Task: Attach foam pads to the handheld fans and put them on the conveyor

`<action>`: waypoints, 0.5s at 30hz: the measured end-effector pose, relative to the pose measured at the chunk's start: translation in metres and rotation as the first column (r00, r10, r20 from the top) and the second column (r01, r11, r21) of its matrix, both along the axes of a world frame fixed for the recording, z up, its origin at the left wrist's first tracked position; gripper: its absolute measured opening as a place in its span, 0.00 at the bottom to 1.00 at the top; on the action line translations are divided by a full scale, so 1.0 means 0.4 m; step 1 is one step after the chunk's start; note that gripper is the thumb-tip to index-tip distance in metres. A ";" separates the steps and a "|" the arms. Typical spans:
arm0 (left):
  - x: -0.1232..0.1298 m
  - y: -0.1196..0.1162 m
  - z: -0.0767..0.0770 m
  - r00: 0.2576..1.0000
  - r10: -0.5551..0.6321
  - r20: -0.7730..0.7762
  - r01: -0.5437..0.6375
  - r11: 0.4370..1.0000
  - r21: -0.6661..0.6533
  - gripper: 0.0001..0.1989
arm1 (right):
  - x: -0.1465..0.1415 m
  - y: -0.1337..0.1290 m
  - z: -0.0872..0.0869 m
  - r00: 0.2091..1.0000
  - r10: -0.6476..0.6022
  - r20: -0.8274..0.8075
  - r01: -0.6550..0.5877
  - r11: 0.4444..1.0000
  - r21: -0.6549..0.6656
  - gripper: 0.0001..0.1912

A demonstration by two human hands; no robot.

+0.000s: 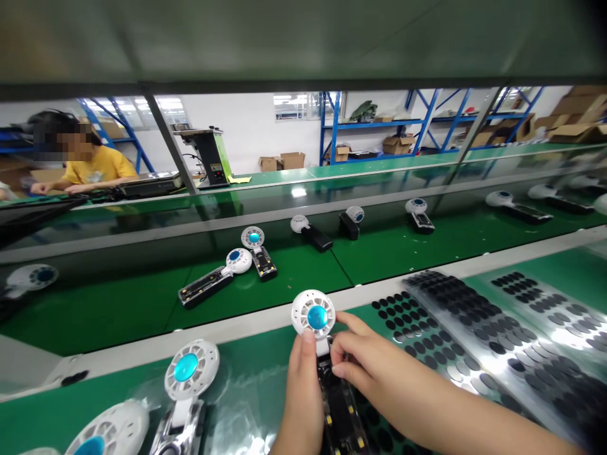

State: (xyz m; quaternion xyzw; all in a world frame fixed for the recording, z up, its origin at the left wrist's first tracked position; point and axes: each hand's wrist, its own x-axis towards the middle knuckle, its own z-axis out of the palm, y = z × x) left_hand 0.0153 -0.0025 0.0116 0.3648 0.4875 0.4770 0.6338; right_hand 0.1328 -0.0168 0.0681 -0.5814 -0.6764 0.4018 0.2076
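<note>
Between my hands is a small handheld fan (313, 313) with a round white head, a shiny blue centre disc and a dark, partly see-through handle. My left hand (303, 385) grips it from the left, its thumb resting on the lower front of the head. On the other side, my right hand (365, 354) has its fingers closed at the neck, with one finger at the head's right edge. Whether a small piece sits in the right fingertips, I cannot tell. Left of my hands, another fan (192, 370) lies face up on the green worktop, beside a larger-looking fan (111, 433).
Clear sheets of round black stickers (443, 316) cover the worktop at right. Beyond a pale rail, a green conveyor belt (303, 272) carries several fans. A person in a yellow top (99, 164) sits at far left. A shelf panel (303, 44) hangs overhead.
</note>
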 end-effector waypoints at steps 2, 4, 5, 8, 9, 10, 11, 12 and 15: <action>0.000 0.000 -0.003 1.000 0.004 0.017 -0.003 1.000 -0.019 0.23 | -0.003 -0.001 0.006 0.998 0.011 0.069 -0.010 1.000 -0.018 0.09; 0.000 -0.001 -0.004 0.999 0.005 0.039 -0.004 1.000 -0.028 0.24 | -0.006 -0.001 0.013 0.992 0.029 0.126 -0.028 1.000 -0.011 0.08; -0.001 -0.001 -0.003 0.999 0.005 0.046 -0.003 1.000 -0.027 0.24 | -0.008 -0.001 0.017 0.988 0.034 0.151 -0.034 0.999 -0.004 0.08; -0.001 -0.003 0.006 0.998 0.020 0.064 -0.018 0.999 -0.035 0.23 | -0.013 0.000 0.027 0.974 0.050 0.219 -0.051 0.999 -0.002 0.08; -0.001 -0.003 0.009 0.997 0.028 0.074 -0.025 0.999 -0.039 0.23 | -0.015 0.001 0.029 0.970 0.056 0.237 -0.056 0.998 -0.005 0.08; -0.001 -0.003 0.011 0.996 0.035 0.084 -0.031 0.999 -0.045 0.23 | -0.017 0.001 0.029 0.966 0.063 0.253 -0.062 0.998 -0.010 0.08; 0.000 -0.002 0.011 0.995 0.041 0.094 -0.036 0.998 -0.050 0.24 | -0.018 0.001 0.027 0.961 0.068 0.267 -0.067 0.998 -0.010 0.08; 0.000 -0.002 0.009 0.994 0.043 0.100 -0.038 0.998 -0.054 0.24 | -0.019 0.001 0.023 0.958 0.071 0.279 -0.073 0.997 -0.005 0.07; 0.003 0.002 -0.003 0.995 0.035 0.091 -0.031 0.998 -0.047 0.25 | -0.019 0.001 0.006 0.949 0.081 0.305 -0.100 0.994 0.047 0.07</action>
